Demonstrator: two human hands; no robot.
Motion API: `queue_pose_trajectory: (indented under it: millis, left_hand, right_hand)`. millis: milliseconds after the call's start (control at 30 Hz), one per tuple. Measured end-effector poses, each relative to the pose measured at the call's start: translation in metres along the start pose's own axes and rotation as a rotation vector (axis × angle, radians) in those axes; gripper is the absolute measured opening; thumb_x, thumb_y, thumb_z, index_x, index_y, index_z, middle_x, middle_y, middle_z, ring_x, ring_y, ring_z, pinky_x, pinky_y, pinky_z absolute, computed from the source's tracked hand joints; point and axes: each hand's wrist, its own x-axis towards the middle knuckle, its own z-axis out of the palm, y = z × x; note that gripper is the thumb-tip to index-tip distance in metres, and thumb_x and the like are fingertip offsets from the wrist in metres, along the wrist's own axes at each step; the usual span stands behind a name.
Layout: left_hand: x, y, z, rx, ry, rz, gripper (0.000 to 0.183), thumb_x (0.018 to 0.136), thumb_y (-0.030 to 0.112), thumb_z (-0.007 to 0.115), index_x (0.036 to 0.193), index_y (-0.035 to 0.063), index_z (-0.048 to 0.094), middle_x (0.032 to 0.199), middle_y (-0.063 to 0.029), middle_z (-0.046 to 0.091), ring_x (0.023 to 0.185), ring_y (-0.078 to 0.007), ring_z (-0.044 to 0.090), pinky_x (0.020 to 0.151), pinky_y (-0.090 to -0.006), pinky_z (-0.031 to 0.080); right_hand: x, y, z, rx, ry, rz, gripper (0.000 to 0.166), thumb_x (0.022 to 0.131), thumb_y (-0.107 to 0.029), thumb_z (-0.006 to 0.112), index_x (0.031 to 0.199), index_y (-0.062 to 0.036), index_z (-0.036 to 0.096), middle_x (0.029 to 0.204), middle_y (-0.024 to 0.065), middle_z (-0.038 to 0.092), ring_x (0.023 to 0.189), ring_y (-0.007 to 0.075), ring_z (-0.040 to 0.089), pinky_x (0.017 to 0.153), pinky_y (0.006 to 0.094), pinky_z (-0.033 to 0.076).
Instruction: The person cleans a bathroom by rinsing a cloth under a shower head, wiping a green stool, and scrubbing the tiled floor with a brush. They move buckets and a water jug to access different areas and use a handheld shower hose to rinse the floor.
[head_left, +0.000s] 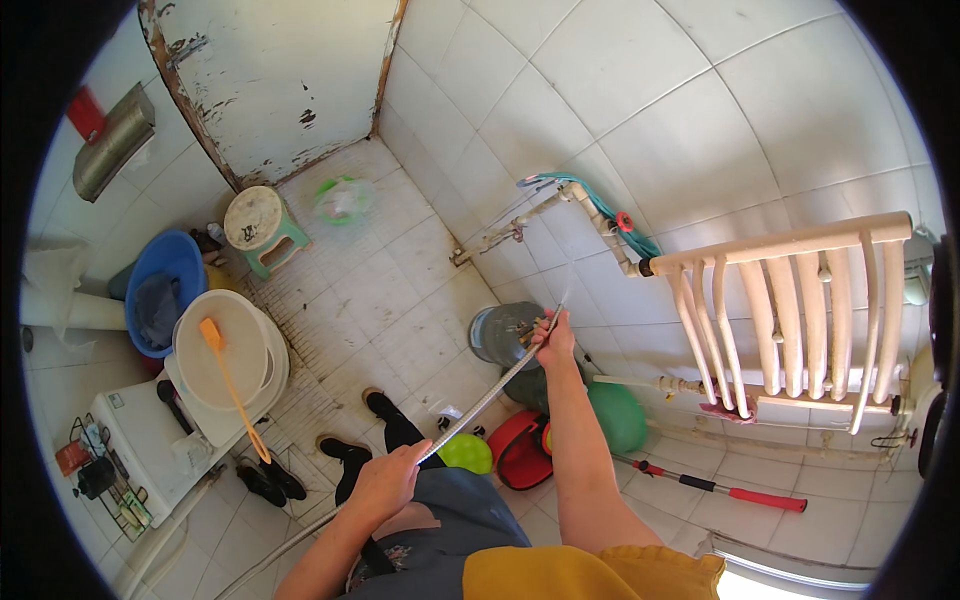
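Note:
A flexible metal hose (487, 394) runs up from the lower left and crosses in front of my body. My left hand (382, 480) is closed around its middle stretch. Near the hose's far end, my right hand (555, 343) grips it, with the tip angled up towards the tiled wall. A thin spray of water (570, 279) leaves the tip. Beyond my right hand, a large clear plastic water bottle (499, 334) lies against the wall, partly hidden by that hand.
A radiator (795, 315) and pipes line the right wall. On the left, a white bucket (217, 345) with an orange brush (232, 382) across it stands near a blue basin (161, 262). A stool (259, 225), red bucket (517, 450) and mop handle (765, 499) are also around.

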Motion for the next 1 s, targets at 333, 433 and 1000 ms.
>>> queue_pose_trajectory:
  millis: [333, 433, 1000]
  left_hand:
    - [-0.001, 0.002, 0.007, -0.072, 0.016, 0.039, 0.043, 0.086, 0.009, 0.056, 0.129, 0.0095, 0.049, 0.108, -0.0176, 0.061, 0.095, -0.0365, 0.06, 0.08, -0.0434, 0.049]
    - [0.001, 0.005, 0.003, -0.073, 0.019, 0.042, 0.043, 0.086, 0.009, 0.055, 0.129, 0.0087, 0.049, 0.108, -0.0179, 0.061, 0.095, -0.0364, 0.06, 0.079, -0.0433, 0.049]
    - [0.005, -0.013, -0.003, -0.187, 0.072, -0.127, 0.023, 0.09, 0.016, 0.054, 0.11, 0.0076, 0.058, 0.08, -0.0157, 0.064, 0.074, -0.0336, 0.063, 0.066, -0.041, 0.048]
  right_hand:
    - [0.02, -0.017, 0.002, -0.136, 0.016, 0.038, 0.026, 0.099, -0.033, 0.046, 0.092, -0.0086, 0.053, 0.064, -0.0029, 0.043, 0.047, 0.0069, 0.034, 0.04, 0.0222, 0.029]
    - [0.031, -0.012, 0.001, -0.345, 0.048, 0.045, 0.026, 0.098, -0.03, 0.046, 0.086, -0.0085, 0.052, 0.062, -0.0037, 0.043, 0.044, 0.0062, 0.032, 0.038, 0.0222, 0.027]
    - [0.016, 0.036, -0.001, -0.022, -0.125, 0.225, 0.016, 0.093, -0.021, 0.052, 0.102, -0.008, 0.055, 0.074, 0.0036, 0.051, 0.057, 0.0121, 0.046, 0.047, 0.0248, 0.041]
